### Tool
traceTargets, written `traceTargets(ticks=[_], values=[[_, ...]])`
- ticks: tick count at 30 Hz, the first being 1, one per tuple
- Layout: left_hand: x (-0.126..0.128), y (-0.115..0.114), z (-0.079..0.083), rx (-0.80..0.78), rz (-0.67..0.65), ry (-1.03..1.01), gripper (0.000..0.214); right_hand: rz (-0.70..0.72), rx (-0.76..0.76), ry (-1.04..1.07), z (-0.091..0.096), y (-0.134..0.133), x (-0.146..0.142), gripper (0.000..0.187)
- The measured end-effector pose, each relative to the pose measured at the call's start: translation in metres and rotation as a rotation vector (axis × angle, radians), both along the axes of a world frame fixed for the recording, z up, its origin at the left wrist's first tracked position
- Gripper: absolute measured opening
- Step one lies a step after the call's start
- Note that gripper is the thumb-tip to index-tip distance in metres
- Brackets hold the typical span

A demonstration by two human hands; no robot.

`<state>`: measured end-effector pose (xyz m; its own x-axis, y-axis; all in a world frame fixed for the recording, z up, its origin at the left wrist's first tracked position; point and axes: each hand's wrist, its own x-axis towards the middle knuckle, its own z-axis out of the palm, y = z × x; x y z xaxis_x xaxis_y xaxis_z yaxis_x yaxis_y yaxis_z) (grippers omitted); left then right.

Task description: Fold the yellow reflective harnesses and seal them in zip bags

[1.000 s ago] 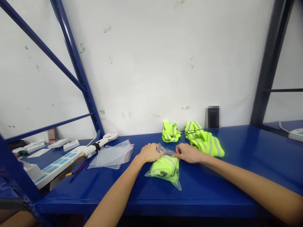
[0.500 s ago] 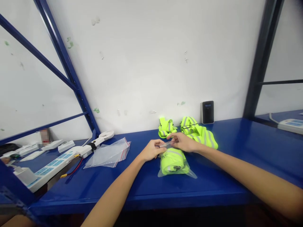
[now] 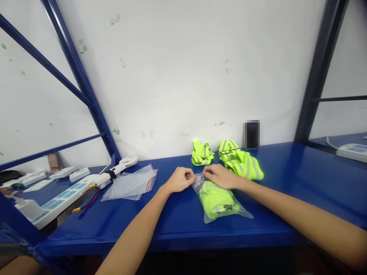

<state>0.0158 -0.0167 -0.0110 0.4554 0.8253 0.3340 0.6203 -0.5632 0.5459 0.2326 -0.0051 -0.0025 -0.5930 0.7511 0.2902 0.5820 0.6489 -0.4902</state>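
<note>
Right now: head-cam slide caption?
Left hand and right hand pinch the top edge of a clear bag holding a hi-vis vest on a blue bench.

There were two bare hands [image 3: 179, 180] [image 3: 220, 176], one filled clear plastic zip bag [image 3: 218, 202], and two loose bundles of neon-yellow reflective vest [image 3: 202, 152] [image 3: 242, 162].
</note>
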Motion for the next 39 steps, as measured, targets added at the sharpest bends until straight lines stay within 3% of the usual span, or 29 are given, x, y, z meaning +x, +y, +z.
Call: traceTargets(ticks=[8, 13, 22, 28, 39], values=[[-0.003, 0.004, -0.001, -0.018, 0.016, -0.011, 0.034, 0.08, 0.009, -0.044, 0.006, -0.003, 0.005, 0.025], [-0.011, 0.006, -0.002, -0.046, 0.019, -0.042, 0.036, 0.046, 0.041, -0.015, 0.005, -0.003, 0.007, 0.024], [-0.01, 0.006, 0.0, 0.059, 0.043, -0.067, 0.027, 0.029, -0.093, 0.09, 0.0, 0.006, 0.007, 0.024], [-0.002, -0.002, 0.007, 0.168, 0.057, -0.052, 0.019, 0.04, -0.115, 0.14, 0.014, 0.006, 0.007, 0.025], [0.008, -0.006, 0.009, 0.186, -0.006, -0.023, 0.028, 0.067, -0.047, 0.154, 0.016, 0.009, 0.01, 0.029]])
